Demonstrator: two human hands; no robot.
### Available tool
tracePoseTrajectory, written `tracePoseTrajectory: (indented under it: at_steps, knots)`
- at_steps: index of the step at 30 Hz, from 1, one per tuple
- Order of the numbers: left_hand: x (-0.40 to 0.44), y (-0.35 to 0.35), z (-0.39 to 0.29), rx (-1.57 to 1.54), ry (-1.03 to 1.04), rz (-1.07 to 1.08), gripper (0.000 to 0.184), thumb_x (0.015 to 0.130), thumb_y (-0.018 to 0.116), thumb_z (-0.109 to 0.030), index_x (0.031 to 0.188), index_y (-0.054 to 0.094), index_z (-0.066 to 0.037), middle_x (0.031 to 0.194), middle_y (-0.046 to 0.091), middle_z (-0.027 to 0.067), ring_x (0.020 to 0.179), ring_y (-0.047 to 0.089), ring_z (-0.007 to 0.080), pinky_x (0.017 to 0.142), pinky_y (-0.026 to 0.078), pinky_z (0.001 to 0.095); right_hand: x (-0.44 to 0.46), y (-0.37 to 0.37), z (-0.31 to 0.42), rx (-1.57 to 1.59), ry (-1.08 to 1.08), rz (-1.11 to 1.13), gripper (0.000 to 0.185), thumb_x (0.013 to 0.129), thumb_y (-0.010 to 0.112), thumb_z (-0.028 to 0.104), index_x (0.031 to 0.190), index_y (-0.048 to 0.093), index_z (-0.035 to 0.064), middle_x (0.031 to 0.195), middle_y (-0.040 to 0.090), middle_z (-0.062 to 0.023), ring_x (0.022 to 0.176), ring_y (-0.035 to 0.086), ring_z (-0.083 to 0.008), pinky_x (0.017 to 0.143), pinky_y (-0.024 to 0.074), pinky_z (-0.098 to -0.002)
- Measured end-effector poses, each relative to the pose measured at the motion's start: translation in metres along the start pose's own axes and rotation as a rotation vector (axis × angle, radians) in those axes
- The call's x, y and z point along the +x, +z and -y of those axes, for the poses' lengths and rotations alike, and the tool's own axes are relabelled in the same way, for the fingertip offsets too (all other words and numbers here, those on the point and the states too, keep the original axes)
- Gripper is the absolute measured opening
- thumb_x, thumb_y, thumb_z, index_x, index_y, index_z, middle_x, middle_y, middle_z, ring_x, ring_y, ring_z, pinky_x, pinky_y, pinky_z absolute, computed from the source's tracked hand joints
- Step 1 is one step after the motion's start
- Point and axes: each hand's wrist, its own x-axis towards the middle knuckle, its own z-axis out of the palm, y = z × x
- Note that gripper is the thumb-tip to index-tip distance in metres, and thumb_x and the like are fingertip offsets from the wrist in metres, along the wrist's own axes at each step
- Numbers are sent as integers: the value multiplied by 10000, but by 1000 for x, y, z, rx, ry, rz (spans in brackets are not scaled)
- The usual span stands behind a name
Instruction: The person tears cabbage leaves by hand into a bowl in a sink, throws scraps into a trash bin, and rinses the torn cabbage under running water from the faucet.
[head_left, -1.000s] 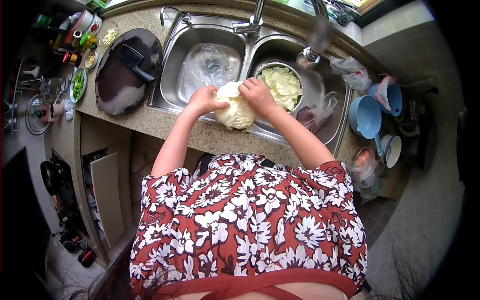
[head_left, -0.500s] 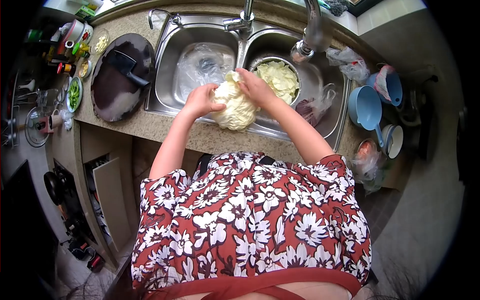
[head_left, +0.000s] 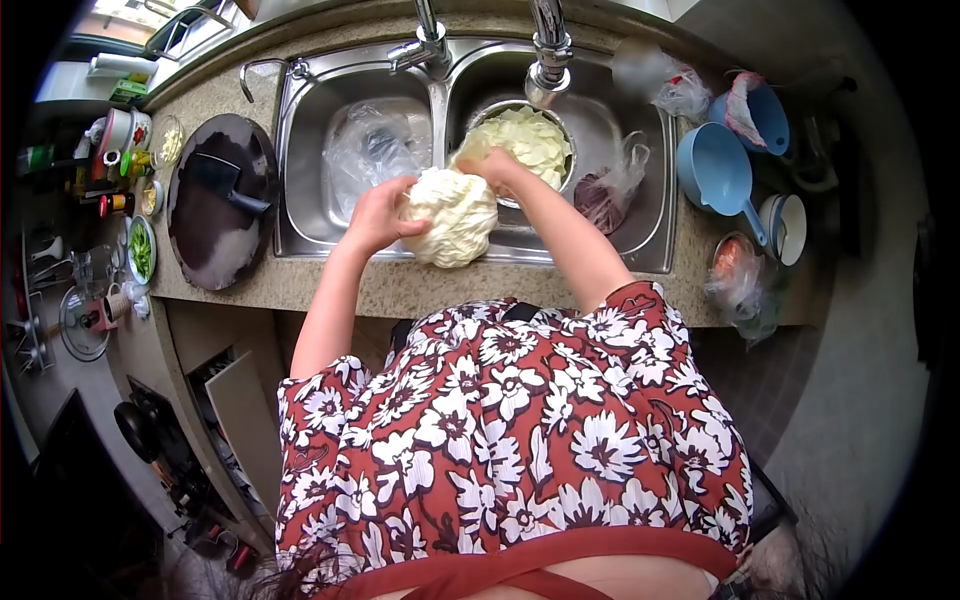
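Note:
My left hand grips the pale cabbage head from its left side, over the front edge of the sink. Just above the cabbage, my right hand has its fingers closed on a torn cabbage leaf, though its fingertips are partly hidden. The leaf reaches toward the sink divider. Beyond the right hand, a metal bowl in the right basin is heaped with torn cabbage leaves.
Clear plastic bags lie in the left basin. A bag of dark purplish food sits in the right one. At left, a cleaver rests on a round board. Blue colanders and bowls stand at right; taps rise behind.
My right hand has come away from the top of the cabbage with a leaf between its fingers. The left hand keeps its hold. The whole view has shifted and tilted.

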Motion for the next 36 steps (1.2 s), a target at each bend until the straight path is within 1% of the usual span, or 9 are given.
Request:
tracePoseTrajectory:
  at_steps: [2, 5, 13, 15, 17, 19, 24, 32, 36]
  knots:
    - [-7, -4, -2, -72, -22, 34, 650, 598, 817, -240, 1165, 569, -40, 973, 654, 131, 870, 625, 231, 798, 480, 325, 18, -7, -25, 399, 333, -72, 254, 857, 662, 198, 975, 612, -21, 781, 647, -101, 634, 623, -186, 499, 508, -310]
    - [-14, -6, 12, -135, -100, 103, 652, 604, 823, -201, 1165, 557, -4, 989, 635, 97, 910, 583, 152, 816, 454, 295, 0, -30, -69, 537, 352, -89, 234, 879, 628, 176, 987, 590, -28, 753, 630, -100, 636, 632, -200, 523, 551, -312]
    - [-5, -18, 36, -35, -287, 247, 650, 655, 792, -402, 1118, 605, 15, 968, 656, 179, 890, 632, 256, 772, 483, 338, -59, -60, -64, 543, 187, 92, 319, 815, 650, 84, 1076, 523, -48, 877, 613, -138, 699, 643, -230, 579, 583, -343]
    - [-3, -22, 37, -31, -225, 197, 590, 719, 760, -365, 1124, 598, 32, 683, 594, 53, 607, 518, 136, 597, 436, 304, -62, -64, -57, 547, 230, 97, 351, 809, 660, 85, 1096, 511, -52, 920, 610, -139, 701, 640, -226, 600, 580, -348]
    - [-2, -20, 40, -24, -216, 133, 547, 744, 741, -356, 1112, 610, 26, 589, 501, 32, 532, 418, 121, 527, 385, 308, -62, -64, -56, 504, 153, 83, 380, 812, 662, 89, 1122, 496, -56, 977, 606, -145, 751, 639, -220, 625, 571, -342]
    - [1, -23, 34, 93, -328, 30, 581, 732, 739, -423, 1138, 606, -29, 913, 656, 194, 872, 627, 296, 791, 476, 377, -69, -58, -49, 499, 122, 70, 389, 807, 656, 78, 1135, 492, -53, 1000, 605, -147, 783, 636, -219, 626, 566, -340]
    - [10, -19, 2, -54, -117, -402, 237, 809, 675, -216, 963, 655, -37, 730, 645, 119, 646, 619, 200, 627, 474, 307, -89, -55, -26, 457, 16, 68, 433, 767, 628, 47, 1168, 486, -34, 1067, 596, -147, 883, 622, -217, 683, 540, -321]
    - [63, 19, -84, -185, -30, 85, 356, 740, 747, -284, 919, 673, 15, 638, 612, 78, 554, 556, 135, 536, 445, 298, -126, -67, 50, -156, -382, 148, 390, 768, 663, 106, 1112, 529, -19, 918, 615, -67, 752, 562, -107, 692, 464, -252]
    - [75, 26, -91, -530, -192, 16, 211, 762, 706, -165, 871, 675, 13, 635, 615, 51, 489, 515, 86, 450, 402, 250, -127, -77, 53, -183, -471, -71, 229, 859, 643, 208, 929, 606, -8, 746, 597, -16, 699, 501, -53, 623, 418, -229]
